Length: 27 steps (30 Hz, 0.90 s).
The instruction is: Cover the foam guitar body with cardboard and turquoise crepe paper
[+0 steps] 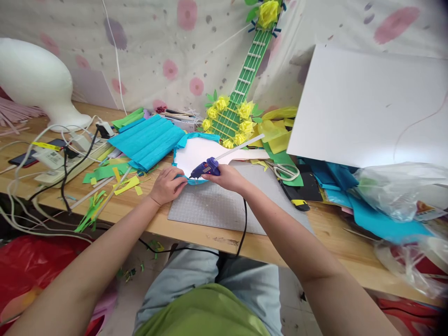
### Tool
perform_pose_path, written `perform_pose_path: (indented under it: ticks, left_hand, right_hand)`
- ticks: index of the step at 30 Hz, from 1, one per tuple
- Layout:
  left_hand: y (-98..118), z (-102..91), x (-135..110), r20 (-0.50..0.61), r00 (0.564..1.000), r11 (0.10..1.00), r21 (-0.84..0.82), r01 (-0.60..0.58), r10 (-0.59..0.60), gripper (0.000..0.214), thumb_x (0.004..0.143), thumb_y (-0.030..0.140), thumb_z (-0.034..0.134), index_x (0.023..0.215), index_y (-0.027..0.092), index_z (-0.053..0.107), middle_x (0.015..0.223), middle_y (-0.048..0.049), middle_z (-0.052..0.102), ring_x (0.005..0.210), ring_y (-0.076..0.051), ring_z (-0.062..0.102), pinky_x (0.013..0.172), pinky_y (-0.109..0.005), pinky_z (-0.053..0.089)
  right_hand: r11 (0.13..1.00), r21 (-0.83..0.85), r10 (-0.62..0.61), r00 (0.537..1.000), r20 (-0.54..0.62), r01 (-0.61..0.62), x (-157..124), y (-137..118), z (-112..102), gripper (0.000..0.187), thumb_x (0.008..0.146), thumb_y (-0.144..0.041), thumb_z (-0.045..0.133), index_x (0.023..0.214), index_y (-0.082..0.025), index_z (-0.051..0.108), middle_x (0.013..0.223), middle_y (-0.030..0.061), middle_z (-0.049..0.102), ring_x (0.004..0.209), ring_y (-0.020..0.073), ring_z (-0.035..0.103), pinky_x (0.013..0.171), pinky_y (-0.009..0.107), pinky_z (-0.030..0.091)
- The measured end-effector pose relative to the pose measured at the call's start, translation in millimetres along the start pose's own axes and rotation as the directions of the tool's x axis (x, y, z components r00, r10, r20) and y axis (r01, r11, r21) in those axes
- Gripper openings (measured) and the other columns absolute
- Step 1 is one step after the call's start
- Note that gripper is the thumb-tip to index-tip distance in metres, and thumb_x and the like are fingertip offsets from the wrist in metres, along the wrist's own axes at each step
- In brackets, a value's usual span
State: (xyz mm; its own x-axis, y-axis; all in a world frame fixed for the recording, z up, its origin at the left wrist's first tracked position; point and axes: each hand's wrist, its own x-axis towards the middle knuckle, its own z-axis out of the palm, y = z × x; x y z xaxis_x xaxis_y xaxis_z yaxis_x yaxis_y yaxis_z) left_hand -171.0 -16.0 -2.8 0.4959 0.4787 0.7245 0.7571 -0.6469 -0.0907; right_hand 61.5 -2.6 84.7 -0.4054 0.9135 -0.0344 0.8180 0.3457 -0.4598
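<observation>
A white guitar-shaped cutout (199,151) lies on the grey cutting mat (213,210), its neck pointing right. Blue crepe paper (201,136) is folded along the rim of its rounded body. My right hand (226,177) is wrapped round a blue hot glue gun (207,169), whose nozzle points down and left at the cutout's near edge. A white glue stick (241,147) juts from the gun's back. At the near left edge, my left hand (168,185) has its fingers closed on the blue crepe paper trim.
Blue crepe paper sheets (150,140) and green and yellow scraps (122,184) lie left, near a power strip (87,156) with tangled cables. A decorated green guitar (241,88) leans behind. Scissors (285,171), a large white board (367,107) and plastic bags (392,191) are right.
</observation>
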Motion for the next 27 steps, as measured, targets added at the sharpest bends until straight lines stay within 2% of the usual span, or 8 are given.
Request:
perform_pose_path:
  ticks: [8, 18, 27]
  left_hand:
    - [-1.4, 2.0, -0.2, -0.028, 0.997, 0.997, 0.007, -0.071, 0.071, 0.012, 0.082, 0.022, 0.055, 0.081, 0.021, 0.067, 0.091, -0.0074, 0.062, 0.094, -0.021, 0.053, 0.085, -0.038, 0.045]
    - [-1.6, 2.3, -1.3, 0.028, 1.000, 1.000, -0.015, -0.015, 0.015, 0.015, 0.082, 0.025, 0.053, 0.080, 0.023, 0.067, 0.091, -0.0073, 0.062, 0.095, -0.022, 0.053, 0.086, -0.041, 0.044]
    - [-1.5, 3.2, -2.7, 0.028, 1.000, 0.999, -0.031, -0.010, 0.011, 0.013, 0.082, 0.025, 0.054, 0.080, 0.023, 0.067, 0.092, -0.0072, 0.062, 0.096, -0.022, 0.053, 0.086, -0.040, 0.043]
  right_hand:
    - [0.997, -0.075, -0.029, 0.999, 0.018, 0.030, 1.9, 0.0, 2.4, 0.046, 0.079, -0.058, 0.053, 0.101, -0.018, 0.063, 0.093, 0.0072, 0.069, 0.082, 0.0196, 0.061, 0.061, 0.024, 0.038]
    - [0.997, -0.065, -0.048, 0.999, 0.021, 0.050, 0.2, 5.1, 2.3, 0.043, 0.080, -0.055, 0.053, 0.102, -0.018, 0.062, 0.095, 0.0075, 0.069, 0.082, 0.0197, 0.061, 0.058, 0.023, 0.036]
    - [0.998, -0.041, -0.041, 0.999, 0.029, 0.042, -4.2, 8.0, -2.2, 0.039, 0.080, -0.051, 0.055, 0.102, -0.019, 0.063, 0.097, 0.0071, 0.068, 0.082, 0.0199, 0.061, 0.061, 0.024, 0.038]
